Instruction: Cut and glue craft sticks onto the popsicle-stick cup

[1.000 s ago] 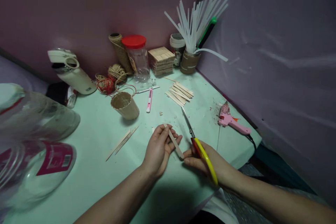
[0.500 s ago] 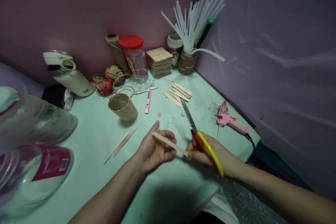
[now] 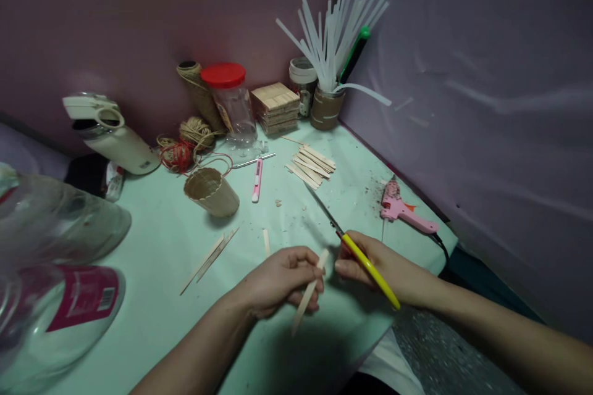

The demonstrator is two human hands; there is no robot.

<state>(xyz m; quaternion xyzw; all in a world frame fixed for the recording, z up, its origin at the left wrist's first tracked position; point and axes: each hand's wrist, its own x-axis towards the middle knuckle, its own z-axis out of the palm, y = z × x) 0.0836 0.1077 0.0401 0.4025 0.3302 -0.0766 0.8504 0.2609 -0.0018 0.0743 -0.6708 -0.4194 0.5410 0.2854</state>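
Observation:
My left hand is closed round a thin wooden craft stick, which points down and towards me. My right hand grips yellow-handled scissors; their blades reach up and left over the pale green table and look nearly closed. The two hands almost touch at the stick's upper end. A short stick piece lies just beyond my left hand. Two long slivers of stick lie further left.
A pile of craft sticks, a pink cutter, a twine-wrapped cup and a pink glue gun lie on the table. Twine, a red-lidded jar, stacked wood squares and glue rods stand at the back. Clear bottles crowd the left.
My left hand has turned the stick from lying crosswise to pointing down towards me. The scissors have swung lower, handle nearer me. A short stick piece now lies on the table.

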